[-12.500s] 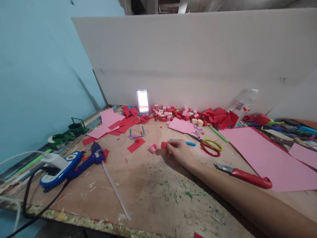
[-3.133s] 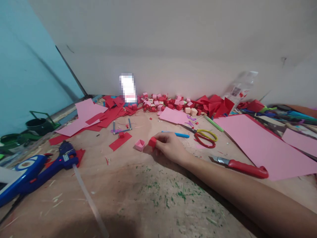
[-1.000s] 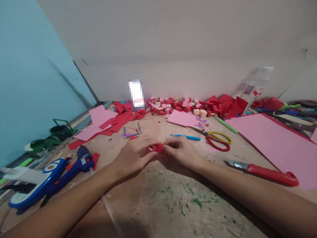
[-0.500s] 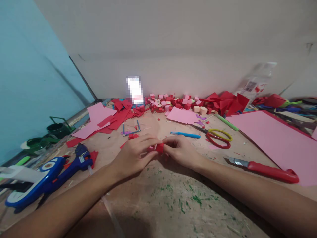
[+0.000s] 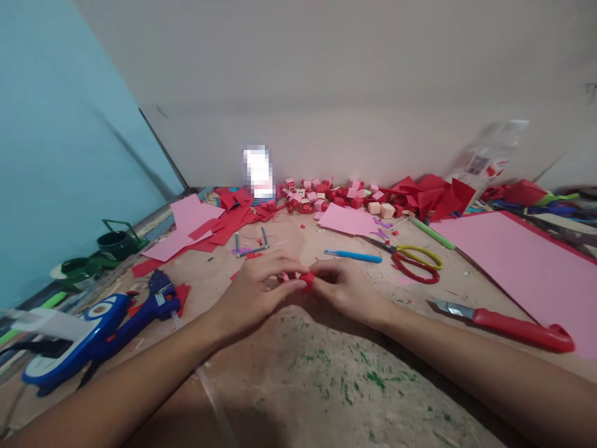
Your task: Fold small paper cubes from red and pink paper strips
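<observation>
My left hand and my right hand meet at the middle of the wooden table. Both pinch a small red paper cube between their fingertips. A bit of a pink paper box shows under my left fingers, mostly hidden. Both hands rest low on the table surface.
A blue glue gun lies at the left with a clear glue stick. Red-and-yellow scissors, a blue pen and a red-handled knife lie to the right. Pink sheets and a heap of small cubes sit behind.
My left hand has come in since three seconds ago and joined my right on the red cube. Over the last second the hands barely shift; the view moves slightly.
</observation>
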{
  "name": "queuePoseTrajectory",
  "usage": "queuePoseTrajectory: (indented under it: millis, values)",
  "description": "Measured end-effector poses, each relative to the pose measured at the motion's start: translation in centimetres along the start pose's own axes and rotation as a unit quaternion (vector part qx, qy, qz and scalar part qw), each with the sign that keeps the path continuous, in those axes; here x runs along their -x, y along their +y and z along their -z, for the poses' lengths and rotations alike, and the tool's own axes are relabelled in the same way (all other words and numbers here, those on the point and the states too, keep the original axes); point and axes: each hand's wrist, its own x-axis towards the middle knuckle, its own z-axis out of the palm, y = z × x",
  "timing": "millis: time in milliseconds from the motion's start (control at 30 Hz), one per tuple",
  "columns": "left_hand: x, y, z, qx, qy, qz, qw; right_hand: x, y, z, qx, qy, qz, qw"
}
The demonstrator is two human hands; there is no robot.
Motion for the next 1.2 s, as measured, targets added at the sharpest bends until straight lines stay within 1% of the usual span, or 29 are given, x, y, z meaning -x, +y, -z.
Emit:
queuePoseTrajectory:
  millis: [233,400,567,667,767,867,933,1000,1067,1200]
  values:
    - [0.0,0.0,-0.3,-0.005,-0.003,-0.009,1.0,0.0,0.0,0.0,-0.005,0.003,-0.012,1.0]
    - [0.0,0.3,-0.4,0.0,-0.01,-0.003,1.0,0.3,-0.2,-0.2,-0.059,-0.009,-0.038,0.998]
    - [-0.1,0.1,-0.4,-0.003,-0.011,-0.007,1.0,0.3,-0.2,-0.7,-0.072,-0.002,-0.05,0.996]
    - [-0.1,0.0,-0.4,0.006,0.004,0.01,1.0,0.1,-0.2,-0.7,-0.053,0.015,-0.043,0.998]
    - [-0.2,0.1,-0.5,0.053,0.025,0.045,0.997,0.1,-0.5,-0.5,-0.029,0.037,-0.014,0.999]
    - [-0.3,0.2,-0.4,0.151,0.05,0.098,0.982,0.1,-0.9,-0.4,-0.073,0.039,-0.016,0.996]
    - [-0.4,0.0,-0.2,0.245,0.058,0.143,0.957,0.2,-1.0,-0.3,-0.114,0.046,-0.023,0.992]
    - [-0.4,-0.1,0.2,0.318,0.054,0.182,0.929,0.2,-0.9,-0.3,-0.142,0.057,-0.025,0.988]
    - [-0.5,-0.2,0.6,0.351,0.047,0.202,0.913,0.2,-0.7,-0.3,-0.159,0.064,-0.027,0.985]
    - [-0.7,-0.3,0.9,0.368,0.022,0.215,0.904,0.2,-0.4,-0.5,-0.158,0.085,-0.032,0.983]
